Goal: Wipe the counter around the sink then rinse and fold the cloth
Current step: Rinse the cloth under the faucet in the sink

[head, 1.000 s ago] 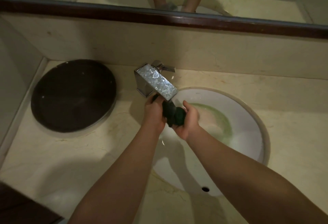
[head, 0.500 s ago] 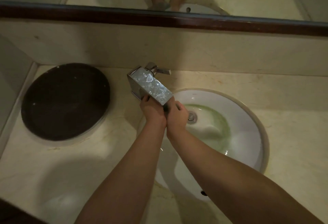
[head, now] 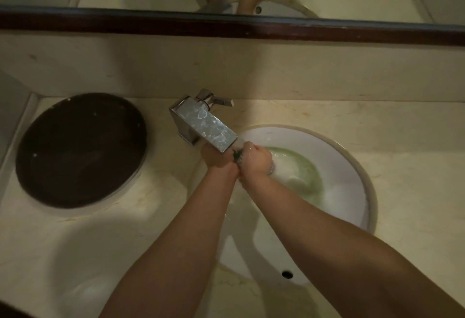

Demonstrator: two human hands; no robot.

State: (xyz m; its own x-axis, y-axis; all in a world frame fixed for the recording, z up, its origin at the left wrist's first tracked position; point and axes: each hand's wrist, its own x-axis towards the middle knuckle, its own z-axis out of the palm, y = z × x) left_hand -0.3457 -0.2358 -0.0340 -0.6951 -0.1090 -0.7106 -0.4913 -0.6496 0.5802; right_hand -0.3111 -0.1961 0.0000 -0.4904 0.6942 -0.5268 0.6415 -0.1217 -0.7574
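My left hand (head: 217,158) and my right hand (head: 256,159) are pressed together under the spout of the square chrome tap (head: 205,124), over the white sink (head: 352,166). Both fists are closed on a dark green cloth (head: 236,156); only a small sliver of it shows between them. Water runs over my right hand, and greenish water pools in the basin. The beige counter (head: 415,179) surrounds the sink.
A round dark brown tray or lid (head: 80,149) lies on the counter to the left of the tap. A mirror with a dark wooden frame (head: 226,24) runs along the back wall. The sink's overflow hole (head: 286,273) is near the front rim.
My hands have closed together around the cloth, hiding most of it, and shifted right under the spout. More greenish, foamy water has gathered in the basin.
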